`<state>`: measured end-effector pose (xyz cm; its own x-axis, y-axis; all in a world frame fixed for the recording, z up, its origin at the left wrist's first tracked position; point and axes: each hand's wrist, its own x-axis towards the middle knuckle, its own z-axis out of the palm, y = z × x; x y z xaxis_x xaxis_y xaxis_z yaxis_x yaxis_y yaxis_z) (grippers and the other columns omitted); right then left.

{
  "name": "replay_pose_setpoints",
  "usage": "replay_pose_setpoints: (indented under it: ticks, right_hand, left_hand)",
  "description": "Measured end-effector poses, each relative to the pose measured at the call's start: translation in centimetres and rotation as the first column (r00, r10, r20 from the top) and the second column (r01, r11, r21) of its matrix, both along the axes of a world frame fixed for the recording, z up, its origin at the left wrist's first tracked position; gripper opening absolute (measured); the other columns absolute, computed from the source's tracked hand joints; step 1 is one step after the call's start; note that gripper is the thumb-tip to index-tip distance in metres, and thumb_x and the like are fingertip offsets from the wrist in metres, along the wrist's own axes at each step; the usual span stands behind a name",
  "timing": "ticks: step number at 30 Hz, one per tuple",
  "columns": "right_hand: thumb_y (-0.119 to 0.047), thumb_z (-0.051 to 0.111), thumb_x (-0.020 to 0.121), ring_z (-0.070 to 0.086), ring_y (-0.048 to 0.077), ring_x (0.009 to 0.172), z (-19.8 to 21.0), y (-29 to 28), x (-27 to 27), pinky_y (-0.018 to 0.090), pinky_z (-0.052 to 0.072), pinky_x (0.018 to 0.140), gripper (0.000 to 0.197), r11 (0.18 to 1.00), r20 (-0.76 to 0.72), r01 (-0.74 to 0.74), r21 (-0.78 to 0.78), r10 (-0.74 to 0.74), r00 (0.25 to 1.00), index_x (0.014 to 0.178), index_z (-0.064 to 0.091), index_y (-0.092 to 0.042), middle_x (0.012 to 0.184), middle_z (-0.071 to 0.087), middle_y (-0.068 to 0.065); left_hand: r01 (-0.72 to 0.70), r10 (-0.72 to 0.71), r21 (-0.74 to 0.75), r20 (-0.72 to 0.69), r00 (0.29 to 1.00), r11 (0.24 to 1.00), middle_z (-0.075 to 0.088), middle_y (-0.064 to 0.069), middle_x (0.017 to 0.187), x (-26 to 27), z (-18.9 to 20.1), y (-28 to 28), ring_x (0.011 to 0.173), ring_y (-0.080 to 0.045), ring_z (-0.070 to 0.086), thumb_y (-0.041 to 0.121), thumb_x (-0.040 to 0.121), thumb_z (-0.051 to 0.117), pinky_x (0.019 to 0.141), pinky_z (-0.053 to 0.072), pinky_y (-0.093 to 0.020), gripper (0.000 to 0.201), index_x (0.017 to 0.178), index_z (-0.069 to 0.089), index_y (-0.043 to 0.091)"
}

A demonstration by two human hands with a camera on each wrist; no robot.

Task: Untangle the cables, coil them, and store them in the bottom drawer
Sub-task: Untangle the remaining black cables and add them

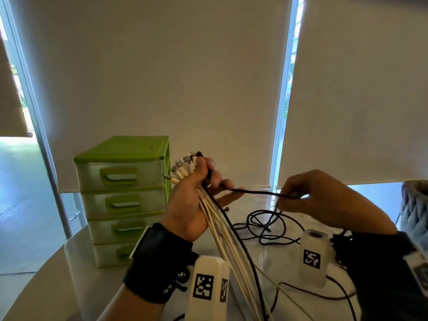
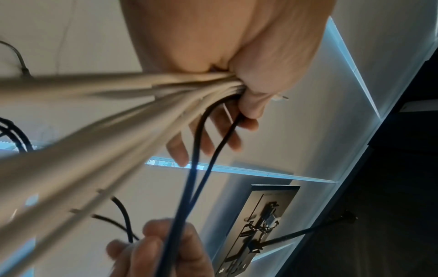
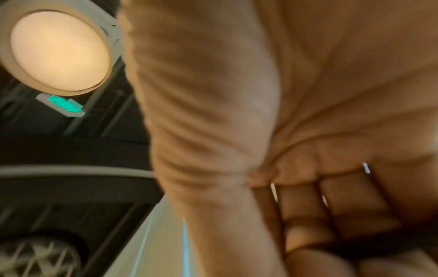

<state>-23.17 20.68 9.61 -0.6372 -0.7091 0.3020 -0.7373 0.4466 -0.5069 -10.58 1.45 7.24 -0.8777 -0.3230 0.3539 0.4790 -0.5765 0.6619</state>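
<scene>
My left hand (image 1: pixel 196 193) is raised above the table and grips a bundle of white cables (image 1: pixel 222 230) near their plugs (image 1: pixel 183 169), which fan out above the fist. A black cable (image 1: pixel 257 192) runs from that fist across to my right hand (image 1: pixel 301 195), which pinches it; its slack lies in loose loops (image 1: pixel 266 225) on the table. The left wrist view shows the white cables (image 2: pixel 118 116) leaving the left hand (image 2: pixel 237 75), and the black cable (image 2: pixel 196 168) dropping to the right hand's fingers (image 2: pixel 154 253). The right wrist view shows only the blurred palm of my right hand (image 3: pixel 284 150).
A green drawer unit (image 1: pixel 122 200) with several shut drawers stands at the left on the round white table (image 1: pixel 69 274), its bottom drawer (image 1: pixel 115 253) lowest. A grey knitted basket (image 1: pixel 414 209) is at the right edge. More black cable (image 1: pixel 324 295) trails near my right wrist.
</scene>
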Motion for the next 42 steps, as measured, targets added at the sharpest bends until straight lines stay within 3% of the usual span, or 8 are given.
replay_pose_setpoints:
  ticks: [5, 10, 17, 22, 29, 32, 35, 42]
  right_hand:
    - [-0.027, 0.071, 0.084, 0.059, 0.022, 0.067, -2.6, 2.1, -5.2, 0.032, 0.042, 0.063, 0.022, 0.892, -0.124, 0.331, -0.307, -0.382, 0.916, 0.063, 0.067, -0.024, 0.063, 0.064, 0.003]
    - [-0.048, 0.060, 0.089, 0.059, 0.023, 0.067, -4.8, 2.5, -7.1, 0.032, 0.043, 0.071, 0.037, 0.873, 0.114, 0.474, -0.120, -0.462, 0.880, 0.066, 0.070, -0.022, 0.060, 0.060, -0.005]
    - [-0.035, 0.052, 0.094, 0.063, 0.020, 0.058, -2.8, -0.8, -2.7, 0.026, 0.046, 0.055, 0.040, 0.958, 0.320, -0.007, -0.287, 0.103, 0.942, 0.080, 0.071, -0.003, 0.075, 0.070, 0.013]
    - [-0.031, 0.045, 0.092, 0.071, 0.028, 0.078, -1.2, -2.7, 0.8, 0.025, 0.051, 0.060, 0.034, 0.764, 0.232, -0.322, -0.559, 0.517, 0.824, 0.082, 0.070, -0.009, 0.089, 0.071, 0.012]
    - [-0.045, 0.058, 0.084, 0.069, 0.021, 0.073, -0.5, -2.9, 0.4, 0.025, 0.048, 0.057, 0.023, 0.379, 0.130, -0.110, -0.919, 0.553, 0.823, 0.090, 0.069, -0.025, 0.079, 0.069, 0.001]
    - [-0.016, 0.060, 0.092, 0.056, 0.016, 0.055, -1.3, -3.4, 0.3, 0.026, 0.043, 0.053, 0.029, 0.583, 0.194, -0.112, -0.805, 0.437, 0.878, 0.120, 0.058, -0.025, 0.073, 0.062, 0.001]
    - [-0.029, 0.066, 0.089, 0.054, 0.011, 0.055, -2.9, -4.8, 0.7, 0.027, 0.045, 0.060, 0.027, 0.955, 0.240, -0.192, -0.227, 0.246, 0.939, 0.116, 0.063, -0.031, 0.065, 0.058, -0.004]
    - [-0.028, 0.055, 0.096, 0.055, 0.014, 0.051, -3.5, -3.6, -1.7, 0.028, 0.040, 0.058, 0.029, 0.980, 0.198, 0.000, -0.198, 0.040, 0.979, 0.071, 0.064, -0.017, 0.057, 0.057, -0.003]
  left_hand:
    - [-0.039, 0.040, 0.011, -0.112, 0.993, 0.999, 0.027, 0.007, 0.044, 2.0, 2.3, -2.2, 0.033, -0.002, 0.025, 0.036, 0.088, 0.041, 0.037, 0.036, -0.013, 0.020, 0.079, 0.047, 0.020]
    - [-0.190, 0.186, -0.043, -0.084, 0.979, 0.981, 0.025, 0.009, 0.042, 3.3, 2.6, -4.8, 0.033, -0.002, 0.016, 0.034, 0.092, 0.041, 0.031, 0.024, -0.012, 0.022, 0.077, 0.049, 0.020]
    - [-0.289, 0.378, -0.386, 0.178, 0.909, 0.876, 0.029, 0.010, 0.041, 0.4, -0.4, -3.3, 0.030, -0.002, 0.020, 0.016, 0.084, 0.061, 0.031, 0.018, -0.013, 0.008, 0.092, 0.063, 0.015]
    - [-0.068, 0.295, -0.558, 0.328, 0.898, 0.827, 0.029, 0.008, 0.046, -1.7, -3.5, 0.0, 0.037, -0.006, 0.021, 0.011, 0.089, 0.064, 0.039, 0.016, -0.017, 0.015, 0.098, 0.073, 0.018]
    - [-0.111, 0.324, -0.497, 0.366, 0.872, 0.860, 0.024, 0.004, 0.048, -1.8, -3.5, -1.0, 0.037, -0.007, 0.019, 0.022, 0.092, 0.060, 0.036, 0.018, -0.016, 0.020, 0.077, 0.065, 0.010]
    - [-0.086, 0.241, -0.435, 0.315, 0.918, 0.896, 0.021, 0.005, 0.047, -1.2, -2.8, -1.2, 0.037, -0.006, 0.017, 0.026, 0.088, 0.059, 0.035, 0.018, -0.018, 0.021, 0.077, 0.061, 0.009]
    - [-0.044, 0.171, -0.429, 0.263, 0.949, 0.902, 0.022, 0.007, 0.045, -0.6, -2.0, -1.0, 0.035, -0.005, 0.018, 0.032, 0.078, 0.061, 0.035, 0.019, -0.018, 0.023, 0.076, 0.062, 0.009]
    - [-0.148, 0.224, -0.345, 0.190, 0.956, 0.927, 0.020, 0.008, 0.042, 0.5, -0.7, -3.2, 0.031, -0.003, 0.018, 0.036, 0.081, 0.057, 0.033, 0.020, -0.015, 0.027, 0.072, 0.056, 0.010]
